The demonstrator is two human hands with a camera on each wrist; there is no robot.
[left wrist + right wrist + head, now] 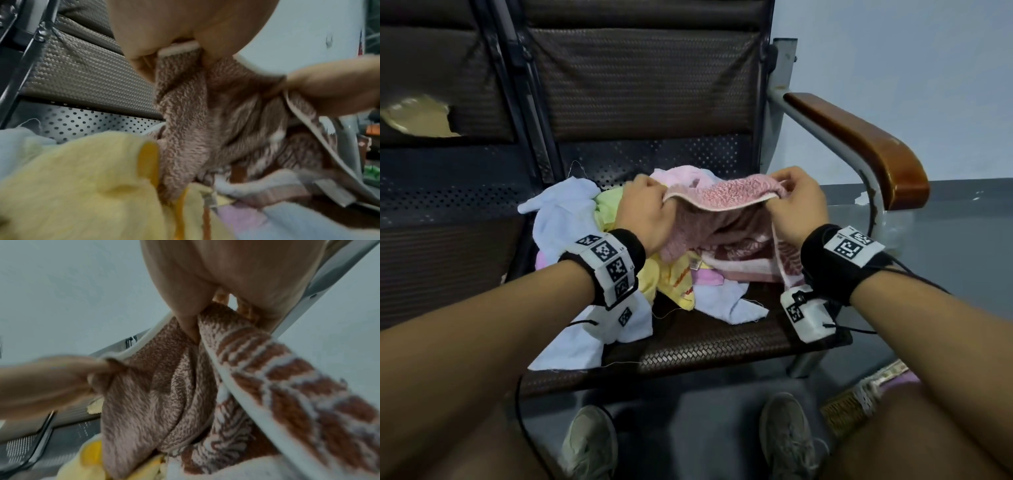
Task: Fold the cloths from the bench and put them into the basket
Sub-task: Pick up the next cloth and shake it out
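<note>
1. Towel [726,195], pink, sat mid-frame above the cloth pile [619,274] on the bench [722,346]; left hand [645,212] and right hand [796,205] pinched its top hem.
2. I judged the step as spreading for the first fold; next, lift clear and find the corners. No basket identified.

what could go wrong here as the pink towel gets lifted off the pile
The left hand and right hand pinch only the top hem of the pink towel; its lower part lies on the cloth pile, so lifting may drag the yellow cloth along. The light blue cloth already droops over the bench front edge and could slide to the floor.
</note>
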